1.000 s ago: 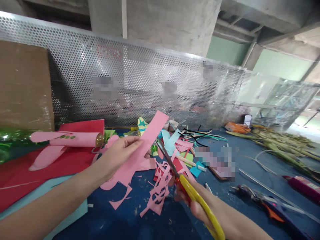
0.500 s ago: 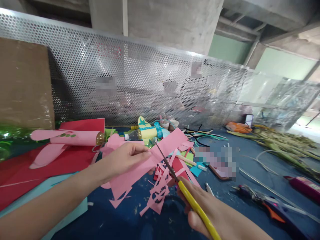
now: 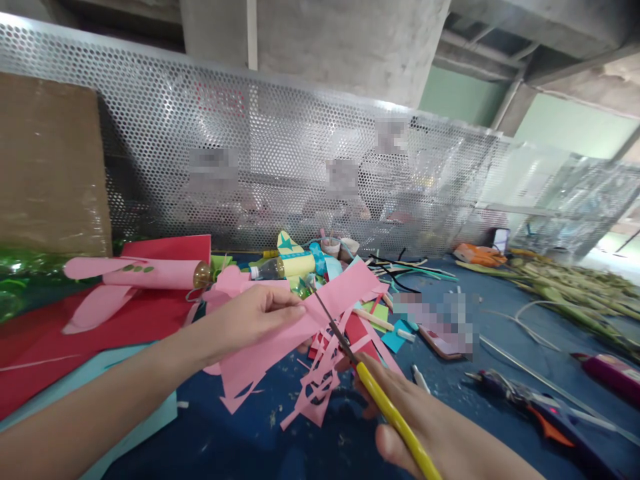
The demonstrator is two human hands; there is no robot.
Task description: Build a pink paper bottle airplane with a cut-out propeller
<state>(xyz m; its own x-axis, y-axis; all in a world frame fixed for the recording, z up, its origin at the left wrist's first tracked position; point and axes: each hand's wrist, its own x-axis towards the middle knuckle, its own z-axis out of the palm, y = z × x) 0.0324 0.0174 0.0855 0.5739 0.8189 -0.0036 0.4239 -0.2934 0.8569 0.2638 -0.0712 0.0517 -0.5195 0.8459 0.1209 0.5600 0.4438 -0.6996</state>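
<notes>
My left hand [image 3: 267,313] pinches a sheet of pink paper [image 3: 347,288] between thumb and fingers, above the dark blue table. In my right hand [image 3: 400,400] is a pair of scissors [image 3: 387,410] with yellow handles. Its narrow blades lie across the pink paper, just right of my left fingertips. Part of the right fingers is hidden behind the handles. Cut pink scraps [image 3: 317,393] lie on the table beneath the blades. A pink paper-covered bottle plane [image 3: 160,273] rests on red paper at the left.
A hot glue gun [image 3: 540,407] and a phone [image 3: 445,337] lie to the right, with a cable [image 3: 540,370] between. A yellow-wrapped bottle [image 3: 295,267] and paper scraps lie behind the hands. Cardboard [image 3: 53,167] and a perforated metal screen [image 3: 300,147] stand behind; people sit beyond it.
Both hands, the paper and the scissors hold almost the same position. The whole view has shifted very slightly.
</notes>
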